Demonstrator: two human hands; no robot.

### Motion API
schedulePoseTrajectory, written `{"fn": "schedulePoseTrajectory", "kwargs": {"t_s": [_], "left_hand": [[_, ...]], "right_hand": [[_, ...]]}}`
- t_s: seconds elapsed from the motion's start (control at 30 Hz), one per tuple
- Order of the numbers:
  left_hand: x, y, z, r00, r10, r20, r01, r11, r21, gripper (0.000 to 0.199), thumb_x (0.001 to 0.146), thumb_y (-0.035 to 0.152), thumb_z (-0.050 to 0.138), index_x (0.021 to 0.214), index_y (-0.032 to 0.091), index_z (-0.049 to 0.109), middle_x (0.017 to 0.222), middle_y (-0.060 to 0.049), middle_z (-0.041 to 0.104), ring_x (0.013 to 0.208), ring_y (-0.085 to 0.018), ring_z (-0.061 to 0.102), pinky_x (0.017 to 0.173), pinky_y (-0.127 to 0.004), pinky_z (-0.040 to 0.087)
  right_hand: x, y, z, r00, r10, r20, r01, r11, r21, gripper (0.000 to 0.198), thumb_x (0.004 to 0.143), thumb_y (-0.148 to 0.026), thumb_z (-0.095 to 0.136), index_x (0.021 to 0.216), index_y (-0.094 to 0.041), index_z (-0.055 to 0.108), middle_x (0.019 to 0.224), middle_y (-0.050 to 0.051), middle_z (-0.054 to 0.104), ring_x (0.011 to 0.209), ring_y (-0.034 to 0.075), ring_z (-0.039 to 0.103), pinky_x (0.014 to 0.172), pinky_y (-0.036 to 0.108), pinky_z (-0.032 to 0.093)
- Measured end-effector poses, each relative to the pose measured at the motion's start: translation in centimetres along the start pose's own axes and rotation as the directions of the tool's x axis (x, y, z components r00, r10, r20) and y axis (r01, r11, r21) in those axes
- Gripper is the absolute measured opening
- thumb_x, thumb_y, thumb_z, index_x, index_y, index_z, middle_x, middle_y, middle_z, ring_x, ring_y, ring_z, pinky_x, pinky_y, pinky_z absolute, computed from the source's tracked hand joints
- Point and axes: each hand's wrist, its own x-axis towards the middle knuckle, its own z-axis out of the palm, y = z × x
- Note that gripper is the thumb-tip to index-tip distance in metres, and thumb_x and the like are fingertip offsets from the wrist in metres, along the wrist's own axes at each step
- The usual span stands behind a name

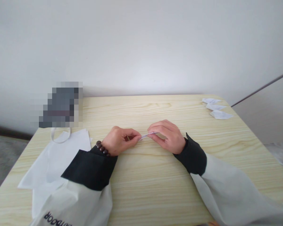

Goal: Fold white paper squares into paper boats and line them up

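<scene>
A slim piece of folded white paper (pixel 145 136) is held just above the middle of the table (pixel 153 191), seen nearly edge-on, so its full shape cannot be told. The left hand (pixel 119 139) has its grip pinched on the paper's left end, thumb and fingertips together. The right hand (pixel 167 135) has its grip clamped on the other end, fingers arched over the top and thumb underneath; a short stretch of the paper shows between the two hands. A bracelet of dark beads (pixel 102 148) circles the left wrist, next to a broad black cuff (pixel 91 169); both sleeves are pale, and the left one carries dark lettering near the lower edge of the view.

Beside the left forearm, overlapping white paper sheets (pixel 68 157) lie flat on the table, partly covered by the sleeve. A pale loop (pixel 58 143) rests over their far corner, and behind it stands a dark object (pixel 61 102) too pixelated to identify. Near the far right corner, three folded white paper pieces (pixel 217 107) with pointed tips lie in a close row, well apart from the hands. A plain white wall (pixel 141 47) rises behind the table's far edge
</scene>
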Motion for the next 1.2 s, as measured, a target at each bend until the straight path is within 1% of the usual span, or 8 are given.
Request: {"fn": "schedulePoseTrajectory", "kwargs": {"t_s": [0.17,0.3,0.4,0.57,0.67,0.8,0.93,1.2], "left_hand": [[-0.1,0.2,-0.3,0.999,-0.006,0.036,0.008,0.999,-0.039,0.030,0.078,0.040,0.053,0.083,0.017,0.072,0.057,0.001,0.065,0.040,-0.005,0.044,0.041,-0.014,0.033],[-0.1,0.2,-0.1,1.000,0.012,-0.007,-0.012,0.999,-0.053,0.030,0.070,0.041,0.064,0.086,0.016,0.071,0.061,0.001,0.066,0.044,-0.005,0.048,0.045,-0.014,0.039],[0.0,0.3,0.0,0.999,-0.011,-0.037,0.009,0.999,-0.049,0.025,0.075,0.039,0.060,0.082,0.018,0.070,0.059,0.002,0.066,0.042,-0.005,0.046,0.043,-0.014,0.037],[0.0,0.4,-0.1,0.999,-0.049,0.009,0.050,0.991,-0.124,0.027,0.081,0.037,0.052,0.082,0.016,0.069,0.057,0.001,0.065,0.037,-0.004,0.039,0.037,-0.014,0.029],[0.1,0.4,0.0,0.999,-0.043,0.019,0.045,0.985,-0.166,0.028,0.082,0.038,0.052,0.082,0.014,0.067,0.060,0.000,0.065,0.038,-0.004,0.041,0.037,-0.015,0.031],[0.2,0.2,0.3,0.998,-0.048,-0.043,0.036,0.970,-0.242,0.026,0.079,0.040,0.057,0.086,0.015,0.059,0.069,-0.001,0.065,0.049,-0.007,0.054,0.042,-0.015,0.039],[0.3,-0.1,0.7,0.991,0.003,-0.131,-0.038,0.963,-0.267,0.024,0.079,0.039,0.059,0.083,0.016,0.052,0.075,-0.002,0.065,0.061,-0.011,0.060,0.044,-0.016,0.043],[0.3,0.0,0.6,0.967,0.086,-0.238,-0.114,0.988,-0.103,0.019,0.080,0.034,0.058,0.080,0.016,0.065,0.076,-0.001,0.068,0.062,-0.010,0.060,0.053,-0.018,0.048]], "right_hand": [[0.0,-0.1,0.0,0.997,0.071,-0.039,-0.072,0.997,-0.012,0.005,0.084,-0.020,0.057,0.089,-0.020,0.057,0.086,0.004,0.068,0.079,0.014,0.063,0.073,0.029,0.047],[0.1,-0.2,0.0,0.993,0.097,-0.063,-0.098,0.995,-0.014,0.005,0.083,-0.019,0.058,0.088,-0.020,0.058,0.085,0.003,0.068,0.078,0.014,0.063,0.073,0.029,0.047],[0.2,-0.2,0.0,0.994,0.089,-0.061,-0.089,0.996,-0.007,0.004,0.083,-0.019,0.057,0.087,-0.020,0.058,0.084,0.003,0.068,0.078,0.014,0.063,0.073,0.029,0.048],[0.3,-0.4,-0.1,0.994,0.084,-0.064,-0.083,0.996,0.024,0.004,0.084,-0.019,0.056,0.087,-0.020,0.058,0.083,0.003,0.069,0.077,0.014,0.063,0.072,0.029,0.048],[0.3,-0.5,-0.2,0.993,0.089,-0.078,-0.086,0.996,0.032,0.003,0.083,-0.018,0.057,0.086,-0.020,0.058,0.079,0.003,0.069,0.072,0.014,0.063,0.070,0.028,0.048],[0.2,-0.6,-0.1,0.990,0.116,-0.076,-0.114,0.993,0.038,0.003,0.083,-0.020,0.057,0.085,-0.020,0.059,0.077,0.002,0.069,0.070,0.013,0.063,0.067,0.026,0.049],[0.1,-0.5,-0.1,0.986,0.150,-0.076,-0.147,0.988,0.048,0.005,0.083,-0.022,0.057,0.086,-0.020,0.060,0.078,0.002,0.069,0.071,0.012,0.064,0.068,0.024,0.050],[0.2,-0.7,-0.1,0.980,0.187,-0.066,-0.184,0.982,0.050,0.005,0.083,-0.022,0.058,0.086,-0.019,0.061,0.078,0.002,0.069,0.070,0.012,0.065,0.067,0.022,0.051]]}}
